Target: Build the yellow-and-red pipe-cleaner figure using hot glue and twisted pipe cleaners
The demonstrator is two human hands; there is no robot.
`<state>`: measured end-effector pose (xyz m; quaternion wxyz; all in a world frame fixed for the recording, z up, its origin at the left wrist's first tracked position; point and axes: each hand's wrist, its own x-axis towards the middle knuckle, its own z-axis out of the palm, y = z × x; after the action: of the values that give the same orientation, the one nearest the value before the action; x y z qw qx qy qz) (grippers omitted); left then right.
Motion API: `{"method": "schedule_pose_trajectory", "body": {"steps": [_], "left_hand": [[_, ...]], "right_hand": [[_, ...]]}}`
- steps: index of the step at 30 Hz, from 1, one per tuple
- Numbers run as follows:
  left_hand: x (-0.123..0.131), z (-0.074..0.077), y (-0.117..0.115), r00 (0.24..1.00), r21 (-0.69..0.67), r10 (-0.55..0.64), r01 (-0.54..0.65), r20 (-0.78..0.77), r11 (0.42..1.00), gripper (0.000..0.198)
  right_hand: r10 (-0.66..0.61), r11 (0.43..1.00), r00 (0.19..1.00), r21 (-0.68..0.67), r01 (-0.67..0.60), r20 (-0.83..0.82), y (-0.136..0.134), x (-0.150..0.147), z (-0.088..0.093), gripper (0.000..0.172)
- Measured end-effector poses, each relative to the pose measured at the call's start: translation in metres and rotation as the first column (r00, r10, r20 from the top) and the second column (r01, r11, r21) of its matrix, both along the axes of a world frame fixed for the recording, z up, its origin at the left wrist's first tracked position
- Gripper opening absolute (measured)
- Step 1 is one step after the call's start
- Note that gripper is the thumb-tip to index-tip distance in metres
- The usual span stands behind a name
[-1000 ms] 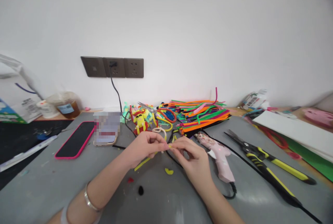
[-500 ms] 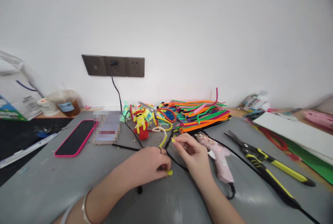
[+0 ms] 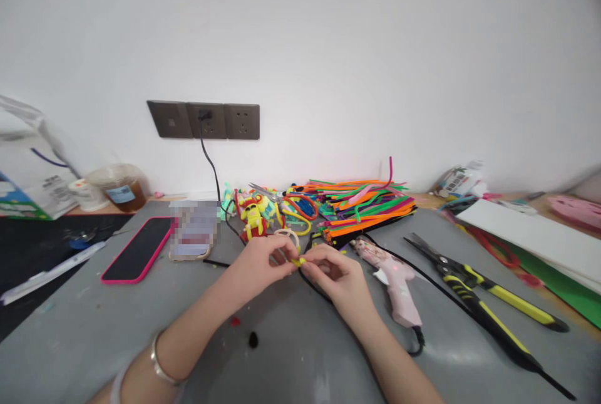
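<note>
Soft even light, faint glare on grey tabletop (image 3: 300, 360), stretched edges

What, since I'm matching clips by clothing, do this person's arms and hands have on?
The left forearm has a silver-coloured bangle and, farther up, a pale edge, probably a sleeve cuff. The right forearm shows no sleeve or jewellery. The left hand and right hand are gloveless.

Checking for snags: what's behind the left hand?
Beyond the left hand, a yellow-and-red figure, part of a pale loop and a black cord show. The cord disappears behind the hand; its path there is covered.
</note>
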<state>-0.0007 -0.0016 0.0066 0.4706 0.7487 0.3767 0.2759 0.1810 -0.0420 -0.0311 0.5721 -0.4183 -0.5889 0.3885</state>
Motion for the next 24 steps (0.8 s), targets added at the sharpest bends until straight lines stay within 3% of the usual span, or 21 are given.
{"method": "schedule_pose_trajectory", "body": {"steps": [7, 12, 17, 21, 24], "left_hand": [[0.006, -0.003, 0.0, 0.979, -0.184, 0.062, -0.026, 0.192, 0.983, 0.013], [0.013, -0.006, -0.002, 0.936, -0.293, 0.124, -0.024, 0.328, 0.956, 0.023], [0.016, -0.005, -0.006, 0.909, -0.307, 0.165, -0.043, 0.382, 0.951, 0.024], [0.014, -0.008, -0.004, 0.901, -0.31, 0.164, -0.034, 0.402, 0.95, 0.025], [0.013, -0.01, -0.001, 0.898, -0.32, 0.17, -0.035, 0.406, 0.947, 0.027]], "right_hand": [[0.001, 0.995, 0.998, -0.095, -0.007, -0.062, 0.001, 0.0, 0.0, 0.023], [-0.06, 0.998, 0.997, -0.007, 0.06, -0.047, 0.0, 0.0, 0.002, 0.024], [-0.114, 0.99, 0.991, 0.074, 0.119, -0.071, 0.0, -0.001, 0.001, 0.023], [-0.132, 0.991, 0.98, 0.003, 0.134, -0.146, 0.002, 0.0, -0.001, 0.023], [-0.142, 0.99, 0.984, -0.025, 0.14, -0.111, 0.002, 0.001, -0.002, 0.021]]}}
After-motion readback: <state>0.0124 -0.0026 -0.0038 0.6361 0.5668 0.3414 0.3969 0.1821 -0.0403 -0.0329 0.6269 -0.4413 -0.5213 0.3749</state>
